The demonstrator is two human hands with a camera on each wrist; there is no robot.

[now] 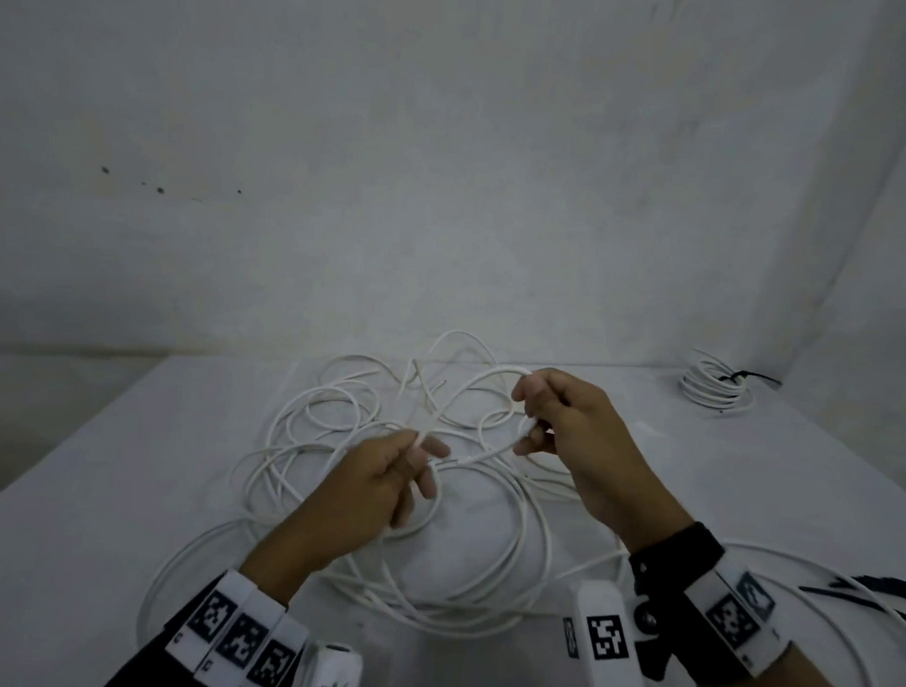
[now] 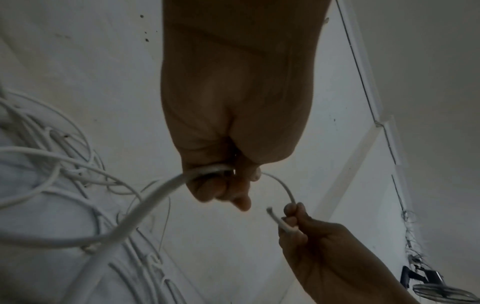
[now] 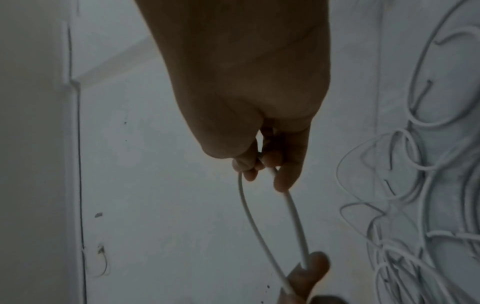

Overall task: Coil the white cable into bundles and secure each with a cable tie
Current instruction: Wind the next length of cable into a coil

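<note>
A long white cable lies in loose tangled loops on the white table. My left hand pinches a strand of it just above the heap, fingers curled round the cable. My right hand, a little higher and to the right, grips a small loop of the same cable near its free end. A short span of cable runs between the two hands. In the right wrist view the left hand's fingers hold the loop's lower part.
A finished white cable bundle with a black cable tie lies at the table's far right corner. Loose black cable ties lie at the right edge near my right wrist. White walls close in behind and to the right.
</note>
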